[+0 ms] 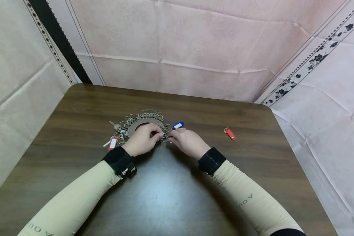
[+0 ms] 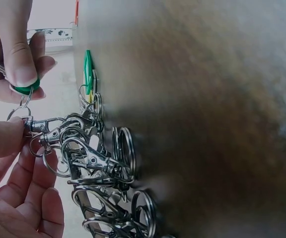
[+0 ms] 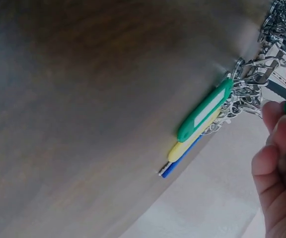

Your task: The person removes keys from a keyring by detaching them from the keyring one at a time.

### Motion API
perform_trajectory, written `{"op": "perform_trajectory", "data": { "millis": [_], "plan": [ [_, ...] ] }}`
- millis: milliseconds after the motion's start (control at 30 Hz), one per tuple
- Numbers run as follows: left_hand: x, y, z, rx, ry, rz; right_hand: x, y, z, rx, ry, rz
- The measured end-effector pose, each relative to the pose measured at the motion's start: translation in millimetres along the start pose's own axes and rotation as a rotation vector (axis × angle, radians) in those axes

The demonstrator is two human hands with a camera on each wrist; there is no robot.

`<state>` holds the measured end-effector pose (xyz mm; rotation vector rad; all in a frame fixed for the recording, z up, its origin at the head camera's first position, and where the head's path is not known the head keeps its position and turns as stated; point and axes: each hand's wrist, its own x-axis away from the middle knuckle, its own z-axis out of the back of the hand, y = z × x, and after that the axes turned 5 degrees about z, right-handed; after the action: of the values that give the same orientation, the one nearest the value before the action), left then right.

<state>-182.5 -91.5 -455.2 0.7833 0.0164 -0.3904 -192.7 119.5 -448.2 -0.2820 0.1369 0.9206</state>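
A large metal ring (image 1: 132,127) lined with several small swivel clasps and split rings (image 2: 96,158) lies on the table. With thumb and fingers, my left hand (image 1: 144,139) pinches a swivel clasp (image 2: 36,126) at the ring's right side. Facing it, my right hand (image 1: 188,143) pinches a key with a green head (image 2: 26,88), its blade sticking out between the fingers. A small split ring (image 2: 24,104) links the green head to the clasp. Beside the right hand lie green (image 3: 205,111), yellow (image 3: 182,148) and blue (image 3: 175,166) key tags.
A red key tag (image 1: 230,133) lies alone on the wooden table (image 1: 253,170) to the right. Another red tag (image 1: 113,143) and silver keys (image 1: 116,126) hang off the ring's left side. Pale patterned cloth (image 1: 177,42) surrounds the table's back and sides.
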Motion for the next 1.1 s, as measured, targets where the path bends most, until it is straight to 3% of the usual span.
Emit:
{"op": "perform_trajectory", "data": {
  "millis": [433,700,867,1100],
  "plan": [
    [0.6,-3.5,1.6,0.061,0.014,0.003,-1.9,2.6,-0.6,0.044,0.039,0.088],
    [1.5,-5.2,3.7,0.077,0.007,0.058,-2.8,4.5,-5.6,0.036,0.199,0.091],
    [1.3,-3.4,7.9,0.064,-0.009,0.074,-5.5,3.8,-6.7,-0.028,0.315,0.113],
    [0.5,-1.1,12.9,0.061,-0.045,0.056,-9.3,1.1,-6.2,-0.099,0.334,0.088]
  ]
}}
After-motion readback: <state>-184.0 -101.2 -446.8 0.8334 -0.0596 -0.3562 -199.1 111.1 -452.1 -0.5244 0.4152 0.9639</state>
